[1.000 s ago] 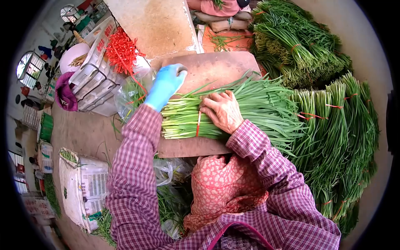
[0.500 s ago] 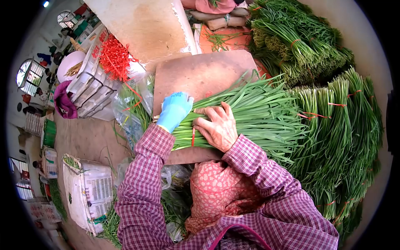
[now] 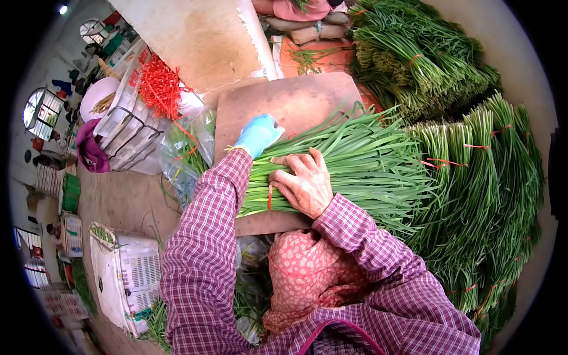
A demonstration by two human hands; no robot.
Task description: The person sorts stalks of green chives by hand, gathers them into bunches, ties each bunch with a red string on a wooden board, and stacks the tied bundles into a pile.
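Observation:
A bunch of garlic chives [image 3: 361, 160] lies across a brown board [image 3: 284, 97], its leaves pointing right. Round its stem end runs a red tie [image 3: 270, 197]. My bare right hand [image 3: 305, 180] grips the bunch from above, just right of the tie, with fingers and thumb bent over the leaves. At the far side of the stem ends is my left hand [image 3: 259, 135] in a blue glove. Its fingers are curled in, and whatever they hold, if anything, is hidden.
Tied chive bundles [image 3: 473, 195] stand along the right, with more piled behind [image 3: 420, 59]. A heap of red ties [image 3: 158, 86] hangs by white crates at the left. A plastic bag of greens [image 3: 189, 145] sits against the board's left edge. A white crate [image 3: 139, 272] stands lower left.
My gloved left hand has moved a little up and right, away from the stems, and its fingers have curled in. My right hand stays on the bunch; the view has shifted slightly.

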